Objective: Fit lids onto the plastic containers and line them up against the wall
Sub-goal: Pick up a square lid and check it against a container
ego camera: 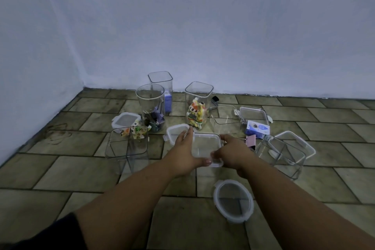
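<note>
Both hands [209, 153] around square lid [205, 146]

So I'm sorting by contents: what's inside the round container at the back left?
The round container is lidless. Dark and purple folded items lie heaped at its bottom; the rest is empty. What they are is too blurred to tell, and anything beneath the heap is covered.

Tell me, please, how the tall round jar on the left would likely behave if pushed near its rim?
The round jar is tall and narrow, so it would probably tip rather than slide. Its contents sit low, which may steady it slightly. Smooth clear plastic likely feels slippery.
</note>
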